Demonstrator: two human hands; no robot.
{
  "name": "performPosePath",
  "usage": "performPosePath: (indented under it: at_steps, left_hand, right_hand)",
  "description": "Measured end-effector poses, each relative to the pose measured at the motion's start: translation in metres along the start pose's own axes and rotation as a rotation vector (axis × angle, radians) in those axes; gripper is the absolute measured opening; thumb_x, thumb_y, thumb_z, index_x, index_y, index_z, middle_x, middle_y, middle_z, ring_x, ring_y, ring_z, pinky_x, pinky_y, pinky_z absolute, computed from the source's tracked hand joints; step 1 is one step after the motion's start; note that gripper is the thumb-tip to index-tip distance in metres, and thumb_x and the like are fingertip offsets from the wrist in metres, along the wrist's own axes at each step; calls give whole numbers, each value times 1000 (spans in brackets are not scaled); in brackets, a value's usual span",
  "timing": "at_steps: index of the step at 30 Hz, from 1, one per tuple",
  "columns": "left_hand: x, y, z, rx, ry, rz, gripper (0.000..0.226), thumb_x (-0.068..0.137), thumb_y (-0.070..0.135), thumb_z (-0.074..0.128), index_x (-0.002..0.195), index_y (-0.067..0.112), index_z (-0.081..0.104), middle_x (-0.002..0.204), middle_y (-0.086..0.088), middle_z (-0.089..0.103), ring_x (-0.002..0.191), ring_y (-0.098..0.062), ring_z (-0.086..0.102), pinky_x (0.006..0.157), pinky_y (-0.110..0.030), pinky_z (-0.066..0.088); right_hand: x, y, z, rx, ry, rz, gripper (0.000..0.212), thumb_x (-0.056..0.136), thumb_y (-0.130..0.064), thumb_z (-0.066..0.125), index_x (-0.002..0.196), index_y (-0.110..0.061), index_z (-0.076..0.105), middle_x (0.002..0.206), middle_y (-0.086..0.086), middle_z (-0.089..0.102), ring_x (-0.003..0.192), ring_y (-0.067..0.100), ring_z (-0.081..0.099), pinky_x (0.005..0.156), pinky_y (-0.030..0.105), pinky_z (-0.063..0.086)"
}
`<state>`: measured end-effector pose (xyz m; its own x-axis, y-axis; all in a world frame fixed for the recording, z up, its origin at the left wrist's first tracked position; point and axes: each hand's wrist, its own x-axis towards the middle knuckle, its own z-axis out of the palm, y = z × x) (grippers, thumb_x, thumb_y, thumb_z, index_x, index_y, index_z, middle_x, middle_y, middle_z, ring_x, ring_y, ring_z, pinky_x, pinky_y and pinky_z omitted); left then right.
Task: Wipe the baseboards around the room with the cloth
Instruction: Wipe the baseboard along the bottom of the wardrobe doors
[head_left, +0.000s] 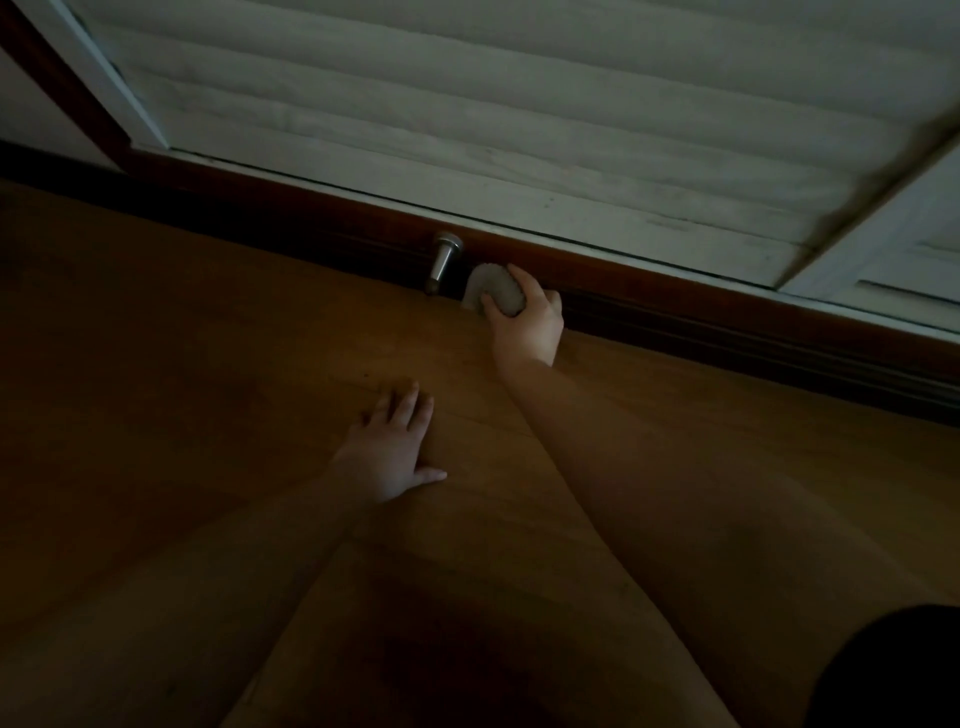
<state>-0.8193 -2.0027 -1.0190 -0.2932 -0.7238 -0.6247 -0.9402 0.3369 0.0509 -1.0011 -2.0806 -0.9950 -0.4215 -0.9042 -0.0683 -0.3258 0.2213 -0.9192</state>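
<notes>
A dark reddish-brown baseboard (675, 306) runs diagonally from upper left to lower right under a white slatted shutter. My right hand (527, 322) grips a bunched pale grey cloth (493, 291) and presses it against the foot of the baseboard. My left hand (395, 452) lies flat on the wooden floor, fingers spread, holding nothing, well short of the baseboard.
A metal door stopper (444, 262) sticks up from the floor just left of the cloth, against the baseboard. White slatted shutter (467, 114) fills the wall above. Wooden floor (182, 389) spreads out dimly lit. A dark sleeve or garment edge (893, 675) shows at bottom right.
</notes>
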Motion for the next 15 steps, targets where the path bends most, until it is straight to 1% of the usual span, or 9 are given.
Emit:
performPosePath:
  at_steps: [5, 9, 12, 15]
  left_hand:
    - [-1, 2, -4, 25, 21, 15, 100, 89, 71, 45, 157, 21, -9, 163, -3, -21, 151, -34, -9, 119, -55, 16]
    - [5, 9, -12, 40, 25, 28, 100, 89, 70, 47, 157, 25, -9, 163, 0, -23, 151, -33, -7, 119, -58, 17]
    - [13, 22, -18, 70, 28, 72, 99, 88, 71, 48, 157, 27, -8, 163, 0, -23, 151, -30, -7, 119, -59, 16]
    - [22, 40, -24, 102, 47, 140, 97, 88, 71, 48, 157, 31, -6, 163, 1, -22, 152, -29, -5, 118, -60, 17]
  right_hand:
    - [2, 6, -25, 9, 55, 22, 48, 90, -25, 70, 136, -26, 57, 114, -5, 43, 100, 7, 48, 92, 20, 42]
    - [1, 19, -59, -18, 106, 54, 47, 90, -27, 70, 136, -27, 56, 120, -4, 45, 102, 5, 47, 90, 16, 38]
    - [1, 28, -86, -53, 154, 68, 47, 90, -28, 70, 135, -28, 56, 121, -3, 45, 102, 7, 47, 91, 18, 38]
    - [0, 38, -115, -75, 210, 99, 47, 90, -29, 69, 135, -27, 56, 119, -4, 43, 104, 10, 48, 94, 22, 41]
